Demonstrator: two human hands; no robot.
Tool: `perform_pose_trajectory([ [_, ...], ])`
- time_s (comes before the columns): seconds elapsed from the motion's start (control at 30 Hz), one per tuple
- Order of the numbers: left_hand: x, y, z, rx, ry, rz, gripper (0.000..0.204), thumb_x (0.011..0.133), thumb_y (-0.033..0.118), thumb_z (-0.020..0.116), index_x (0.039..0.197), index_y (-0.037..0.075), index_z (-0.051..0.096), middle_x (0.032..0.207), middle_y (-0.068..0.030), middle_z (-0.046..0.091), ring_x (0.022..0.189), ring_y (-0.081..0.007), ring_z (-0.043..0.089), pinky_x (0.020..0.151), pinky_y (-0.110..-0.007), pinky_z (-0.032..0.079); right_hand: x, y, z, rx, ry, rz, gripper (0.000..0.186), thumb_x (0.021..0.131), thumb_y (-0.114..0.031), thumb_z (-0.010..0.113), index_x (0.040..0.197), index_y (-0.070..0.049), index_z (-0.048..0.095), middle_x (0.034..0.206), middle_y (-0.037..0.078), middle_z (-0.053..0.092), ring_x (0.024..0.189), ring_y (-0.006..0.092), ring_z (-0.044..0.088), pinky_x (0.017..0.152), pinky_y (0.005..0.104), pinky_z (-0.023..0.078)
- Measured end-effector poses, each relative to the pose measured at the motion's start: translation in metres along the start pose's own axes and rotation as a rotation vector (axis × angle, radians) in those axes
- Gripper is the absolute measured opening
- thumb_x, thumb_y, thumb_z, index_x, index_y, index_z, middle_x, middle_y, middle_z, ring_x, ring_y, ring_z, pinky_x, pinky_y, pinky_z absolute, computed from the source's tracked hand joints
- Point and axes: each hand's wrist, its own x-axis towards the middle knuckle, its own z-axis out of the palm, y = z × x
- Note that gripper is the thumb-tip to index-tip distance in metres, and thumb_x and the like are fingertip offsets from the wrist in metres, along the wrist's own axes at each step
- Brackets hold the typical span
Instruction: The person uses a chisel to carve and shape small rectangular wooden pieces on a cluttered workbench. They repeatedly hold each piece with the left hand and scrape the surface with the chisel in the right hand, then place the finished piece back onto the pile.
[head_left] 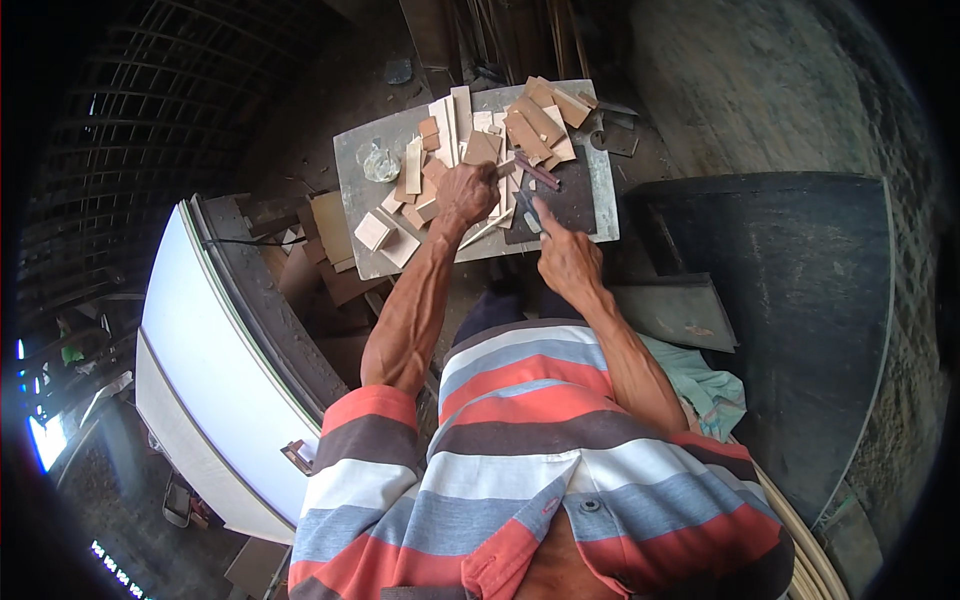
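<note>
My left hand (pixel 468 192) is closed in a fist over the middle of a small worktable (pixel 360 215). A small wood strip (pixel 506 168) juts out at its knuckles, apparently gripped in it. Close by on the right, my right hand (pixel 572 265) is wrapped round a dark, flat blade tool that looks like a knife (pixel 528 206), the index finger stretched along it. The knife's handle is hidden in the palm. Beneath it lies a dark board (pixel 582 212). Pale wood offcuts (pixel 413 165) and brown wood blocks (pixel 530 130) are scattered around both hands.
A clear glass bowl (pixel 380 162) stands at the table's left. A large white panel (pixel 225 370) leans on my left, beside a pile of scrap boards (pixel 335 235). To my right are a big dark panel (pixel 780 300) and a pale green cloth (pixel 705 385). A rough wall (pixel 760 90) rises behind.
</note>
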Motion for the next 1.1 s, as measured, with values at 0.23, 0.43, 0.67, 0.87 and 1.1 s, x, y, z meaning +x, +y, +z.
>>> perform_pose_trajectory([
  [0.23,-0.011,-0.005,-0.002,-0.131,0.043,0.033,0.017,0.084,0.018,0.061,0.075,0.005,0.066,0.061,-0.0199,0.060,0.058,-0.0383,0.061,0.055,-0.046,0.048,-0.030,-0.004,-0.018,-0.012,-0.053,0.021,0.054,0.089,-0.013,0.054,0.141,-0.025,0.047,0.078,0.026,0.065,0.078,0.0466,0.063,0.071,0.0543,0.049],
  [0.43,-0.006,-0.022,0.005,-0.056,0.001,-0.045,0.021,0.087,0.026,0.058,0.078,0.009,0.068,0.066,-0.0211,0.063,0.064,-0.0402,0.064,0.060,-0.049,0.050,-0.022,0.008,-0.005,0.047,-0.033,-0.033,0.057,0.089,-0.012,0.054,0.143,-0.025,0.043,0.077,0.025,0.066,0.077,0.0451,0.064,0.074,0.0516,0.050],
  [0.67,-0.005,-0.017,-0.001,-0.014,0.057,-0.040,0.015,0.083,0.022,0.062,0.081,0.009,0.069,0.066,-0.0188,0.064,0.062,-0.0375,0.064,0.057,-0.046,0.050,-0.009,0.009,0.003,-0.006,-0.009,-0.042,0.059,0.087,-0.012,0.057,0.142,-0.026,0.045,0.071,0.024,0.065,0.072,0.0446,0.066,0.069,0.0526,0.051],
  [0.87,-0.009,-0.006,0.005,0.068,0.109,-0.005,0.010,0.078,0.018,0.062,0.077,0.009,0.066,0.068,-0.0170,0.066,0.063,-0.0374,0.065,0.058,-0.046,0.050,-0.003,0.007,0.004,0.032,0.005,-0.054,0.058,0.087,-0.012,0.057,0.142,-0.027,0.046,0.070,0.025,0.064,0.070,0.0434,0.065,0.068,0.0519,0.050],
  [1.1,-0.008,-0.014,-0.001,0.057,0.100,0.117,0.010,0.081,0.018,0.060,0.076,0.010,0.063,0.065,-0.0165,0.063,0.061,-0.0373,0.063,0.056,-0.048,0.048,-0.020,0.014,0.005,0.019,0.022,-0.073,0.057,0.087,-0.013,0.058,0.141,-0.026,0.047,0.070,0.023,0.065,0.069,0.0429,0.065,0.068,0.0518,0.050],
])
